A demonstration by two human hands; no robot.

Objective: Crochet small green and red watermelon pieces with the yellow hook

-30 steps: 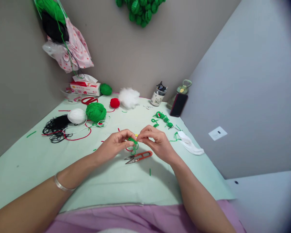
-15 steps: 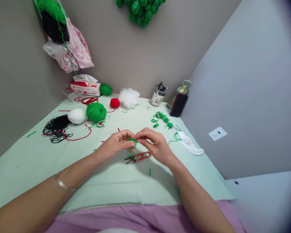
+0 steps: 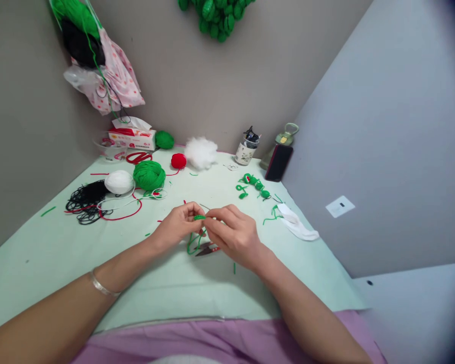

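Note:
My left hand [image 3: 177, 226] and my right hand [image 3: 233, 234] meet over the middle of the pale green table [image 3: 174, 283]. Both pinch a small green crochet piece [image 3: 199, 218] between their fingertips. A loop of green yarn [image 3: 192, 243] hangs from it down to the table. A thin needle or hook tip sticks out just above the fingers. Red thread snips [image 3: 208, 248] lie on the table under my right hand, partly hidden by it.
Behind are a green yarn ball [image 3: 149, 175], a white ball [image 3: 119, 181], black yarn [image 3: 84, 200], a red ball [image 3: 178, 161], white stuffing [image 3: 200, 152], a tissue box [image 3: 131, 137], a jar [image 3: 245, 150], a phone [image 3: 279, 163], finished green pieces [image 3: 255, 184] and white cloth [image 3: 298, 225].
My right hand has slid left over the snips, closing against my left hand. The green yarn tail now hangs lower, down to the table.

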